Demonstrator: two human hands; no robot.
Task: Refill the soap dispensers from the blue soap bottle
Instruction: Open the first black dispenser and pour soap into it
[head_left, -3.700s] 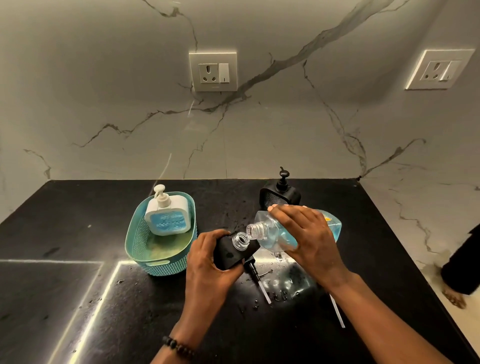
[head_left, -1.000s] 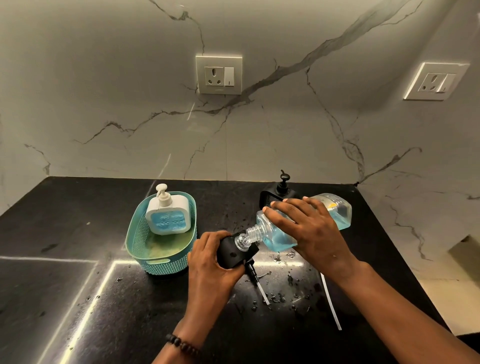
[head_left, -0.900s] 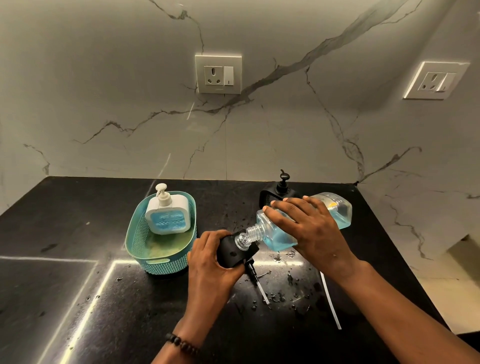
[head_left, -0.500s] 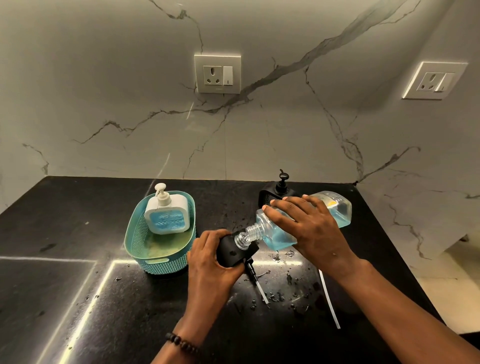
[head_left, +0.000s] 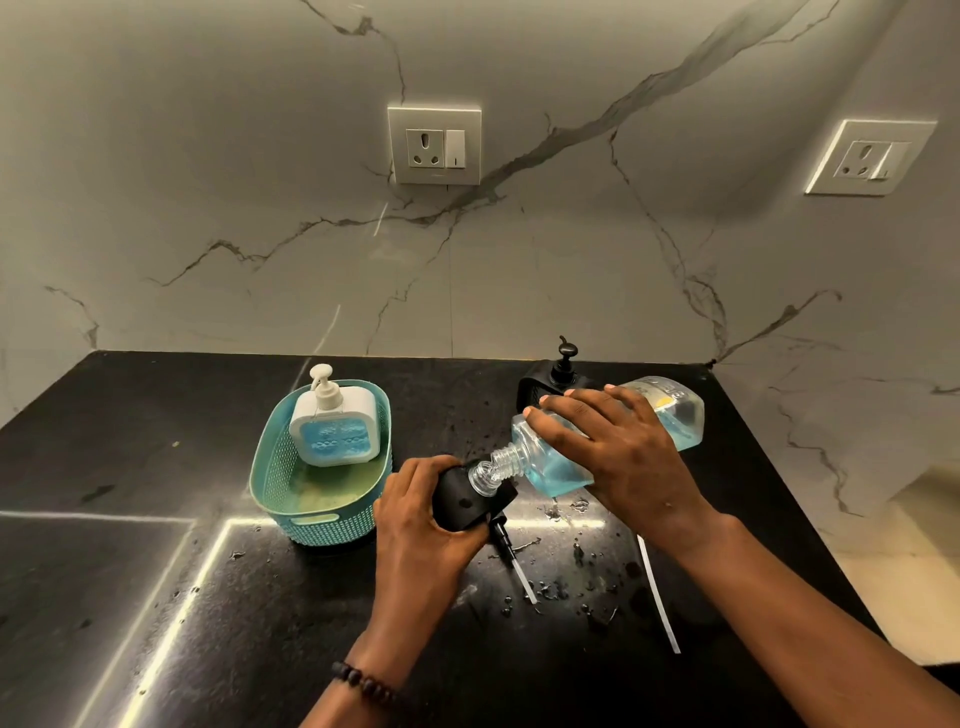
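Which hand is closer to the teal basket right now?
Left. The left hand grips the black dispenser just right of the teal basket, nearly at its rim. The right hand holds the blue soap bottle farther right.

Black polished stone countertop (head_left: 156, 597), wet with scattered droplets near centre. Holds a teal perforated basket (head_left: 291, 514) at left-centre, a black pump dispenser (head_left: 540, 387) upright at the back, and two loose pump tubes: one black-headed (head_left: 511, 556), one white (head_left: 658, 595).
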